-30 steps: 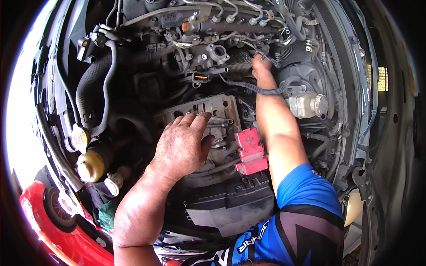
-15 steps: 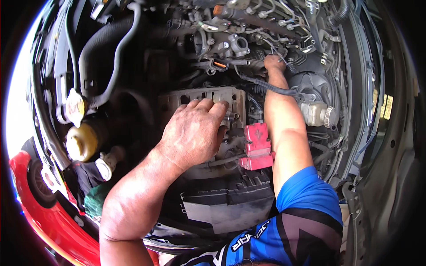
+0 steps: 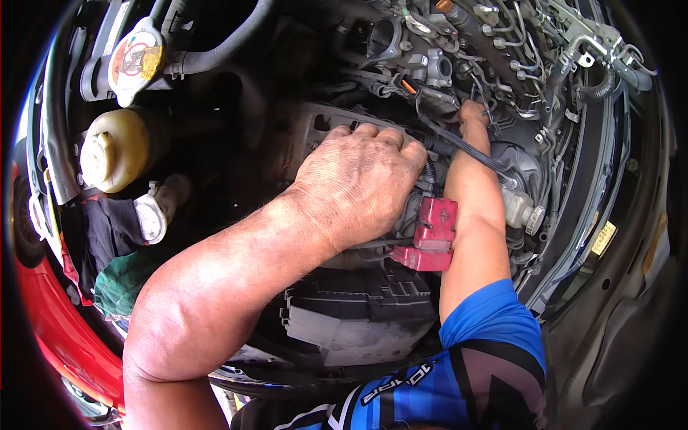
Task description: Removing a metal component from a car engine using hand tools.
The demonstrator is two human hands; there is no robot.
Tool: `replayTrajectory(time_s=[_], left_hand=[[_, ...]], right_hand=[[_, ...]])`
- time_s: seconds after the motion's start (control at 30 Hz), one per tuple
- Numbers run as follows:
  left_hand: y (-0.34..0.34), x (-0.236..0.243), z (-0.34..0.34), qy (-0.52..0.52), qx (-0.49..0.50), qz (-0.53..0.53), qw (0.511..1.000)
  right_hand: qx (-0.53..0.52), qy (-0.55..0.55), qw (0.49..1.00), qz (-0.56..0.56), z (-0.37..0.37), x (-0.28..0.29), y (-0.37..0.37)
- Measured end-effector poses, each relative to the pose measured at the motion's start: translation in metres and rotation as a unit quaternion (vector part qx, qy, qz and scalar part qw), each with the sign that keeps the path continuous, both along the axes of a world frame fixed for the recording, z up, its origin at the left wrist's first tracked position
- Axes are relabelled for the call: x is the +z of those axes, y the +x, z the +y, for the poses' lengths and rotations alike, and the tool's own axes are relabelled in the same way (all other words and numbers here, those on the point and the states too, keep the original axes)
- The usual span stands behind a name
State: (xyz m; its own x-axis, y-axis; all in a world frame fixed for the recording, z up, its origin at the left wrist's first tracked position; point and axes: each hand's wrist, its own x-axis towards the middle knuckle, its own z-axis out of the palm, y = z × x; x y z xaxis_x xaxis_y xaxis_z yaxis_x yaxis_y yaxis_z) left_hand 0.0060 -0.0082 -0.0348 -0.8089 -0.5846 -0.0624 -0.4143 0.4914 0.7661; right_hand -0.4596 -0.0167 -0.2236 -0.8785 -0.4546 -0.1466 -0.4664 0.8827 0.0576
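Observation:
My left hand (image 3: 362,179) lies knuckles up over the dirty metal tray (image 3: 304,129), its fingers bent down and pressed together. The fingertips and thumb are out of sight, so whatever they grip is hidden. Just right of it sits a red plastic terminal cover (image 3: 436,226). Farther off, my right hand (image 3: 473,113) is closed among thin metal pipes and hoses by the engine. Something thin and metallic shows at its fingers, too small to name. A dark ribbed cable bundle (image 3: 466,148) crosses over my right forearm.
A yellowed reservoir (image 3: 107,150) and a radiator cap (image 3: 137,61) are on the left. A black fuse box (image 3: 351,315) lies close to my body. Right of my right arm stands a brake fluid reservoir (image 3: 519,208). A red car (image 3: 61,337) shows at lower left.
The view has shifted, moving the engine parts in the picture. My left hand has slid rightward over the tray, toward the red cover, and its thumb is now hidden. My right hand stays among the pipes.

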Motion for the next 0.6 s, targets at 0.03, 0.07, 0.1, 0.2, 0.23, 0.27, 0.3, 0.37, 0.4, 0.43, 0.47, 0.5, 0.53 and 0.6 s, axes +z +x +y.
replayTrajectory(time_s=[0.03,0.07,0.1,0.2,0.23,0.27,0.3,0.37,0.4,0.43,0.47,0.5,0.53,0.6], left_hand=[[-0.001,0.002,-0.001,-0.003,-0.004,0.01,1.0],[0.002,-0.002,0.0,0.002,0.002,-0.011,1.0],[0.006,-0.005,0.001,0.008,0.005,-0.035,0.999],[-0.003,0.009,-0.003,-0.017,-0.011,0.044,0.999],[-0.002,0.003,-0.002,-0.009,-0.007,0.019,1.0],[0.002,-0.003,-0.001,-0.002,-0.003,-0.018,1.0],[0.003,-0.004,0.0,-0.002,-0.002,-0.034,0.999],[-0.002,0.001,0.0,-0.014,-0.013,-0.007,1.0],[-0.005,0.002,0.0,-0.02,-0.014,0.014,1.0],[-0.003,-0.001,0.0,-0.02,-0.009,0.008,1.0],[0.001,-0.004,0.0,-0.019,-0.006,-0.012,1.0],[0.004,-0.003,0.001,-0.016,-0.003,-0.019,1.0],[0.002,-0.001,0.0,-0.015,-0.004,-0.014,1.0],[0.0,0.0,0.001,-0.022,-0.005,-0.004,1.0]], right_hand=[[-0.027,-0.009,0.999,-0.042,-0.001,0.003,-0.018],[-0.047,-0.008,0.992,-0.113,-0.009,-0.005,0.014],[-0.179,-0.13,0.956,-0.19,-0.013,-0.014,0.05],[-0.012,-0.034,0.997,-0.066,0.005,0.018,-0.093],[-0.012,-0.029,0.995,-0.091,0.003,-0.002,-0.065],[0.102,0.122,0.986,-0.039,-0.002,-0.017,-0.012],[0.213,0.259,0.941,0.039,-0.004,-0.012,0.018],[0.113,0.188,0.976,-0.009,-0.005,0.008,-0.01],[0.023,0.114,0.991,-0.069,-0.003,0.018,-0.027],[0.024,0.114,0.99,-0.079,-0.005,0.014,-0.007],[-0.073,-0.008,0.987,-0.141,-0.012,0.012,0.038],[-0.175,-0.132,0.958,-0.184,-0.014,0.02,0.061],[-0.178,-0.138,0.958,-0.179,-0.012,0.024,0.055],[-0.143,-0.136,0.964,-0.18,-0.007,0.02,0.036]])
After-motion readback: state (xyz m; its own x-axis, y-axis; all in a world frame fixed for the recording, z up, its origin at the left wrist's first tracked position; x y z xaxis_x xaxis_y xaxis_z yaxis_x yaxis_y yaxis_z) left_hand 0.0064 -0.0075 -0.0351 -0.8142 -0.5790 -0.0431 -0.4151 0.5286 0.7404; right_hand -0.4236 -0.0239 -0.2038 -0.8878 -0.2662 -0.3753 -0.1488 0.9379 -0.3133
